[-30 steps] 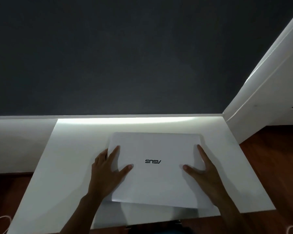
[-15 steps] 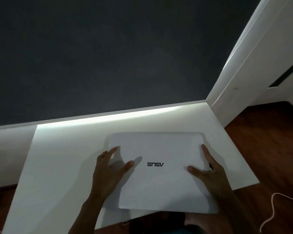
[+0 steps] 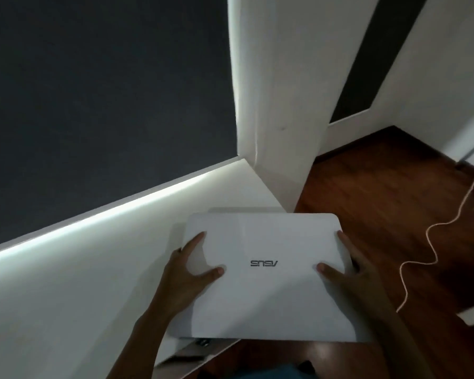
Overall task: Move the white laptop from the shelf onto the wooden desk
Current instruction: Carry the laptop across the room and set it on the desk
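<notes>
Dark wall (image 3: 99, 86): fills upper left; flat grey, meets shelf along a bright lit strip running diag. from left edge up to the corner
White shelf (image 3: 66, 291): broad pale surface, lower left to centre; front edge cuts down toward bottom centre; far right corner butts vs. the white pillar
White pillar (image 3: 274, 86): upright, top centre; dark vertical panel just right of it, w/ white wall beyond
Wood floor (image 3: 381, 192): reddish-brown boards, right side & bottom; no desk identifiable in view
White laptop (image 3: 266, 294): lid shut, logo on top, upside-down to the viewer; held flat btwn both hands; left part over the shelf's right end, right part & near edge out past the shelf over the floor; shadow on shelf beyond its far & left edges, so appears raised off the surface; contact w/ shelf cannot be told for sure
Left hand (image 3: 186, 277): clamped on laptop's left edge; thumb on lid pointing toward logo, index finger stretched along the top near the edge; other fingers hidden under/behind
Right hand (image 3: 348, 274): clamped on laptop's right edge; thumb on lid, index finger laid up along the side; rest of fingers out of sight below
Cord (image 3: 433, 250): thin pale line, snaking across floor right of laptop; apart from it; ends not clear
Teal fabric (image 3: 271, 372): bottom centre, below laptop's near edge; blurry
</notes>
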Demonstrator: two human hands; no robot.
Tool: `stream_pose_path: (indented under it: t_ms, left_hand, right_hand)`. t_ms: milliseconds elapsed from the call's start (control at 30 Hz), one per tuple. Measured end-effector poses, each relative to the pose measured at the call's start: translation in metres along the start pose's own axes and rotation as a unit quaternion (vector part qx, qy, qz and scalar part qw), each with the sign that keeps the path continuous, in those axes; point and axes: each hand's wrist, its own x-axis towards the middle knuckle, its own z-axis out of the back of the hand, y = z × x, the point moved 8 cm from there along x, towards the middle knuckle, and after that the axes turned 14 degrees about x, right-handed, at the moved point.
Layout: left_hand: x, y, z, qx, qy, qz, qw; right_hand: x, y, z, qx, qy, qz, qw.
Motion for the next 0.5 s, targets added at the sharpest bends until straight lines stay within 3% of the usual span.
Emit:
stream_pose_path:
  t_ms: [200, 300, 433, 500]
  left_hand:
    - [0.016, -0.122, -0.126, 0.06, 0.041, -0.056, 0.996]
    - [0.016, -0.18, -0.185, 0.071, 0.066, -0.09, 0.991]
    - [0.016, -0.244, -0.253, 0.069, 0.12, -0.135, 0.981]
    - [0.018, -0.276, -0.285, 0.073, 0.145, -0.164, 0.973]
  right_hand:
    - [0.002, -0.028, 0.156, -0.033, -0.118, 0.002, 0.993]
    - [-0.004, -0.053, 0.227, -0.073, -0.131, -0.028, 0.988]
    - [-0.038, -0.073, 0.298, 0.033, -0.259, 0.008, 0.965]
    - [-0.05, -0.086, 0.322, 0.058, -0.286, 0.0, 0.957]
